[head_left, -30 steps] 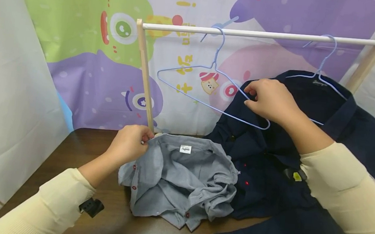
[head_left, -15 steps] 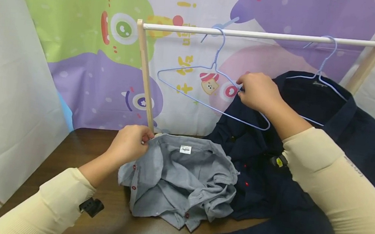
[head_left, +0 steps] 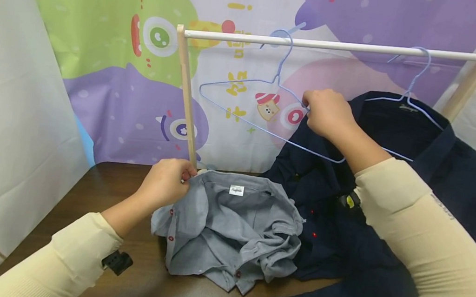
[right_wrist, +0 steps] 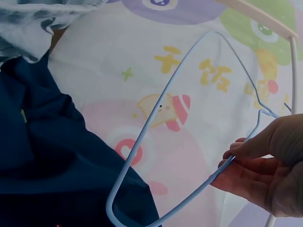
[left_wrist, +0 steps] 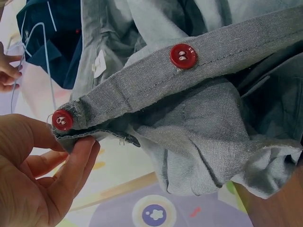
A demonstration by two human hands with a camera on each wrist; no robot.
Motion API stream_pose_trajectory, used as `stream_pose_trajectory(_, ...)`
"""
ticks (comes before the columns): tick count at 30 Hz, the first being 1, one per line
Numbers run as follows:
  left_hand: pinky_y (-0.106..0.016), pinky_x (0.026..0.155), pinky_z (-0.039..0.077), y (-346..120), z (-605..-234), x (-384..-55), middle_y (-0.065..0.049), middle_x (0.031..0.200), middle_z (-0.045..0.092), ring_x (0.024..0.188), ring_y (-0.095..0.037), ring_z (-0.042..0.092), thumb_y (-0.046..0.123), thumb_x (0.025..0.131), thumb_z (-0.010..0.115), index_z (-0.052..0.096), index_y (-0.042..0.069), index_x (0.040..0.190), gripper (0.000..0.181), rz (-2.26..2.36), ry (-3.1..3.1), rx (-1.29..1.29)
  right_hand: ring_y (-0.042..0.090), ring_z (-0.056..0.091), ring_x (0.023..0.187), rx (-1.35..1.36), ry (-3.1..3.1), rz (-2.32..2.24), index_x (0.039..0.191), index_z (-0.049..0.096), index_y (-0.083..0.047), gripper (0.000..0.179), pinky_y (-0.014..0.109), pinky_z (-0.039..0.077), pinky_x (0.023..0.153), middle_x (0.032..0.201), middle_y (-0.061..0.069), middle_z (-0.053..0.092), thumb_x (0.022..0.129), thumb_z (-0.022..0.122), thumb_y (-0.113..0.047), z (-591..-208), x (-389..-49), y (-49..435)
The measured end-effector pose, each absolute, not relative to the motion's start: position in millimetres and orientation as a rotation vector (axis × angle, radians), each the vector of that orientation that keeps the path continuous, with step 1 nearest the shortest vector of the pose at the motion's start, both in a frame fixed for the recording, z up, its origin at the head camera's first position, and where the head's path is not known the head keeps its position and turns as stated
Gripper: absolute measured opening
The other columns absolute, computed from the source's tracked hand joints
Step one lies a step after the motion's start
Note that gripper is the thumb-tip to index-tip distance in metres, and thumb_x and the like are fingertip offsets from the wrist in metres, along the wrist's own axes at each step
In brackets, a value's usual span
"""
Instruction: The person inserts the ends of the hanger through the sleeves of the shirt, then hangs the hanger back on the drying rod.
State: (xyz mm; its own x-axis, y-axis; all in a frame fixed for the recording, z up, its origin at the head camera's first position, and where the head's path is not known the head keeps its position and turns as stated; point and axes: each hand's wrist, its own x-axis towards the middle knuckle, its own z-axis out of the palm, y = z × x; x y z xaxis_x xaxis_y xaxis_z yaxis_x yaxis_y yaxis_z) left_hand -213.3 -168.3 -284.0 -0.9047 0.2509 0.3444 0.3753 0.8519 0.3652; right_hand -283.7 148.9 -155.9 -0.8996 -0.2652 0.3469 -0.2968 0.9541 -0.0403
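My left hand (head_left: 167,182) pinches the collar end of a grey shirt (head_left: 222,240) between thumb and fingers. In the left wrist view its red button (left_wrist: 62,119) sits right above the fingertips. The shirt's lower part lies crumpled on the table, its white label facing up. My right hand (head_left: 329,113) pinches the right shoulder of a blue wire hanger (head_left: 260,128), which carries no garment. In the head view the hanger's hook loops over the rack's bar, its top standing slightly above the bar.
A wooden rack with a white bar (head_left: 346,47) stands across the back of the brown table (head_left: 130,233). Right of the grey shirt, a dark navy shirt (head_left: 464,157) hangs on another blue hanger (head_left: 413,83). Its fabric spreads down onto the table. A printed cloth covers the wall behind.
My right hand has moved left and up along the hanger's shoulder and now pinches it. The hanger's hook has risen a little and shifted right. My left hand has stayed on the grey shirt.
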Motion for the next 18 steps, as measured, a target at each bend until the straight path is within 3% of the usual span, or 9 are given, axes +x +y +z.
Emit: stream_pose_trajectory(18, -0.038, 0.065, 0.05, -167.7, -285.0, -215.2, -0.005, 0.082, 0.068, 0.074, -0.021, 0.061, -0.008, 0.074, 0.06, 0.073, 0.003, 0.095, 0.027, -0.623, -2.751, -0.469, 0.046, 0.059, 0.093, 0.331, -2.662, 0.124, 0.116, 0.061, 0.0, 0.028, 0.057, 0.049, 0.079, 0.108, 0.025, 0.065, 0.091, 0.048, -0.001, -144.7, -280.9, 170.8)
